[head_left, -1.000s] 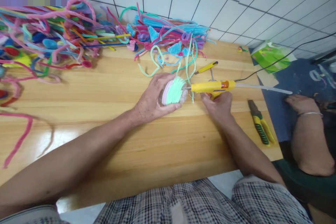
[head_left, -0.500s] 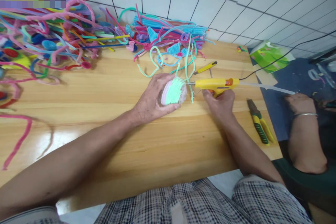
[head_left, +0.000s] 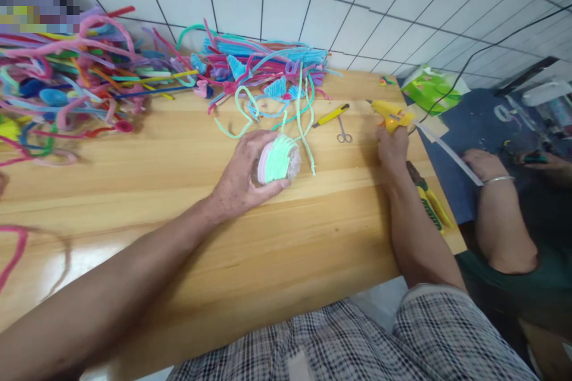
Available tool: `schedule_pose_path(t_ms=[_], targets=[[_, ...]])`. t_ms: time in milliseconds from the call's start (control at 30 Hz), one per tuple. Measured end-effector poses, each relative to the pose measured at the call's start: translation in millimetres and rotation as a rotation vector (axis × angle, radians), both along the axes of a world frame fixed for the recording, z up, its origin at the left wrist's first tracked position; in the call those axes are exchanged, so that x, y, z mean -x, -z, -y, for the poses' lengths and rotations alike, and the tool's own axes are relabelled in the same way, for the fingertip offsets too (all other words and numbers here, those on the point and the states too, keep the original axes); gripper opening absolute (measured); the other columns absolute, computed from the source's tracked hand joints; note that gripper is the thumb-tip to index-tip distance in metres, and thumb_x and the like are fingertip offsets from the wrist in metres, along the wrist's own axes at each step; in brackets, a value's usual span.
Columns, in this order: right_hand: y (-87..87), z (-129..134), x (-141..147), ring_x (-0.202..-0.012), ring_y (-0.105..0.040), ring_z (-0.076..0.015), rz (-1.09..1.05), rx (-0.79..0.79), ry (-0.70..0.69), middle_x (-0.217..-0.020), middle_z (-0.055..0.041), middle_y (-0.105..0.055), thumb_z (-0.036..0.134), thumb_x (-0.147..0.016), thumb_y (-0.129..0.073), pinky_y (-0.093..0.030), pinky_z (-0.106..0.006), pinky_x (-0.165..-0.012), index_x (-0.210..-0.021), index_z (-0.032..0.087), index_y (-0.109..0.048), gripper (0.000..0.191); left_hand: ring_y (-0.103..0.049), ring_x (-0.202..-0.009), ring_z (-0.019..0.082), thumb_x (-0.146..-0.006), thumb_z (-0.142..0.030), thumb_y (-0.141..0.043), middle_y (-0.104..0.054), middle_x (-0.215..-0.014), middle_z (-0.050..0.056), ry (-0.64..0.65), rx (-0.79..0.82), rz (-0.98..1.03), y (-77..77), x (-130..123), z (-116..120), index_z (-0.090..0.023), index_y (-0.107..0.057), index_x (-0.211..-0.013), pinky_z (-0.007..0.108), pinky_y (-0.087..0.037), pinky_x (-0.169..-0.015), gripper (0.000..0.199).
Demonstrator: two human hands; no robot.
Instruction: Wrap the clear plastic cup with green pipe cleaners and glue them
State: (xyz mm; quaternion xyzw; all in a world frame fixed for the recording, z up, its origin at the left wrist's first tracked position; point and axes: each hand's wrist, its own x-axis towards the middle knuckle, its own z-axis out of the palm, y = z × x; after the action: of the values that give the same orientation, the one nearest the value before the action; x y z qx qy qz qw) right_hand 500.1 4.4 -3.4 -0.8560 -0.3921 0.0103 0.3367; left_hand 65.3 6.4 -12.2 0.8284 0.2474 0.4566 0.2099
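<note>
My left hand (head_left: 243, 178) is wrapped round a rounded object (head_left: 277, 159) covered in pale green and lilac fuzzy strands, with a clear or greyish part at its right end. Off to the right, my right hand (head_left: 393, 146) grips a yellow glue gun (head_left: 391, 115) by its handle, nozzle pointing left and away from the object. A translucent glue stick (head_left: 451, 153) sticks out behind the gun. Pale green pipe cleaners (head_left: 304, 131) lie just beyond the object, one strand rising from its top.
Heaped colourful pipe cleaners (head_left: 84, 65) line the back left. A yellow cutter (head_left: 331, 115), small scissors (head_left: 344, 136) and pliers (head_left: 431, 202) lie on the wooden table (head_left: 286, 250). At right are a green packet (head_left: 431, 89) and another person's forearm (head_left: 504, 220).
The glue gun, in my right hand, has moved right, away from the object, uncovering the scissors. My left hand still holds the object. The whole view has shifted somewhat.
</note>
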Motion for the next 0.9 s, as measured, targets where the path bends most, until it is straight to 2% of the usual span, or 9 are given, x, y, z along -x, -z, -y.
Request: schedule_pose_path(t_ms=[100,200,400,533,600,733,800,900], targets=[[4.0,-2,0,-0.133,-0.073,-0.0371,0.016,0.045,-0.013,-0.143,-0.0194,-0.078,0.032,-0.098,-0.06,-0.054,-0.062,-0.123,-0.144,0.019,-0.065,0.048,-0.066,-0.147,0.035,-0.107,-0.068,-0.073,-0.064,-0.157,0.016,-0.003,-0.016,-0.002,0.6,0,-1,-0.031,-0.042,-0.17,0.064,-0.062,-0.121,0.079],[6.5,-4,0,-0.142,-0.07,-0.0376,0.049,0.069,-0.016,-0.148,-0.0231,-0.074,0.028,-0.098,-0.062,-0.052,-0.059,-0.127,-0.144,0.016,-0.064,0.048,-0.066,-0.148,0.036,-0.107,-0.066,-0.074,-0.065,-0.157,0.016,-0.003,-0.009,0.007,1.6,0,-1,-0.03,-0.043,-0.169,0.062,-0.061,-0.123,0.078],[7.8,-7,1,-0.138,-0.068,-0.0337,0.089,0.107,-0.035,-0.149,-0.024,-0.073,0.027,-0.1,-0.061,-0.05,-0.056,-0.127,-0.137,0.015,-0.065,0.039,-0.064,-0.15,0.037,-0.101,-0.06,-0.083,-0.065,-0.159,0.016,0.017,0.039,0.003,1.9,2,-3,-0.031,-0.046,-0.167,0.062,-0.056,-0.128,0.081],[-0.9,-4,9,-0.136,-0.068,-0.0347,0.101,0.117,-0.02,-0.146,-0.0249,-0.074,0.032,-0.101,-0.063,-0.051,-0.058,-0.126,-0.134,0.015,-0.066,0.038,-0.063,-0.151,0.037,-0.1,-0.061,-0.082,-0.065,-0.159,0.016,-0.004,0.043,-0.012,3.3,1,-5,-0.03,-0.045,-0.166,0.063,-0.055,-0.129,0.082],[-8.4,0,14,-0.141,-0.067,-0.0378,0.115,0.118,-0.005,-0.15,-0.0263,-0.072,0.035,-0.097,-0.07,-0.048,-0.063,-0.128,-0.137,0.015,-0.065,0.045,-0.062,-0.152,0.037,-0.1,-0.06,-0.081,-0.064,-0.159,0.017,-0.003,0.032,0.002,5.2,0,-6,-0.029,-0.046,-0.166,0.063,-0.054,-0.13,0.081],[-28.2,18,33,-0.149,-0.062,-0.047,0.218,0.21,0.042,-0.156,-0.0356,-0.066,0.038,-0.088,-0.084,-0.044,-0.07,-0.13,-0.143,0.008,-0.064,0.066,-0.06,-0.154,0.039,-0.098,-0.053,-0.083,-0.062,-0.162,0.018,0.024,0.017,0.024,9.1,-1,-8,-0.029,-0.045,-0.169,0.065,-0.052,-0.131,0.084],[-38.2,32,47,-0.147,-0.063,-0.0474,0.272,0.251,-0.03,-0.153,-0.0354,-0.068,0.037,-0.087,-0.084,-0.044,-0.069,-0.128,-0.138,0.007,-0.068,0.061,-0.06,-0.155,0.04,-0.096,-0.05,-0.085,-0.062,-0.161,0.018,0.012,0.029,0.01,10.0,-2,-9,-0.028,-0.048,-0.167,0.066,-0.052,-0.131,0.083],[-50.2,52,74,-0.123,-0.075,-0.036,0.204,0.266,-0.272,-0.134,-0.0224,-0.079,0.039,-0.091,-0.079,-0.055,-0.054,-0.116,-0.124,0.015,-0.077,0.041,-0.061,-0.152,0.04,-0.092,-0.047,-0.086,-0.063,-0.158,0.018,-0.003,0.042,0.014,10.5,-4,-9,-0.027,-0.051,-0.162,0.066,-0.053,-0.131,0.081]])
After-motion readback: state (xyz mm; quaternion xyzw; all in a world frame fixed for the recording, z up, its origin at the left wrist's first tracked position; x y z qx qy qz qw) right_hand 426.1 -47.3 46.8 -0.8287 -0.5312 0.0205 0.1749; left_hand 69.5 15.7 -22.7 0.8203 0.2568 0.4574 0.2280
